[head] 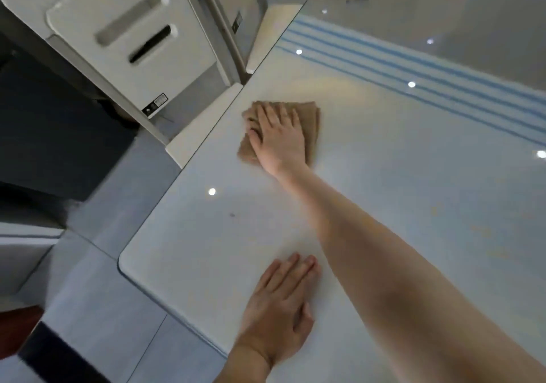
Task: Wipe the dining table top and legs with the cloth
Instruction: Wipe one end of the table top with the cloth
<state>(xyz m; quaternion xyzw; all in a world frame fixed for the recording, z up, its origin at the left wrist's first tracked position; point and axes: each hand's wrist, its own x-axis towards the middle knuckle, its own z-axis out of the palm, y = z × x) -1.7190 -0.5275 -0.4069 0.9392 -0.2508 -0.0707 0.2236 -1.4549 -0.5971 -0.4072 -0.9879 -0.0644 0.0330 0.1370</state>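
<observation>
While the person leaned over the dining table (pixel 384 205), the right hand (pixel 279 138) lay flat on a folded tan cloth (pixel 310 122), fingers spread and extended, palm pressing the fabric down onto the glossy white top rather than pinching or gripping it. The cloth sat on the table surface near its left edge, just inside the rim and well short of the blue stripes (pixel 413 69) that ran across the far part of the top. It was folded into a rough rectangle, several layers showing at its far right corner, and its longer side ran from the near-left toward the far-right, roughly following the direction of the forearm; the fingers pointed toward the far edge and slightly left. The right arm reached out straight from the lower right, crossing over much of the top. The left hand (pixel 280 303) rested open and flat on the bare table near the rounded near-left corner, fingers together and pointing away from the body, holding nothing. It was well apart from the cloth. Small bright spots of ceiling light were reflected in the shiny surface, and a small dark speck (pixel 232 214) showed on the top between the two hands. Beyond the table's left edge stood a white chair (pixel 133 36) with two slots in its back, drawn close to the table, over a pale grey tiled floor (pixel 97 308).
</observation>
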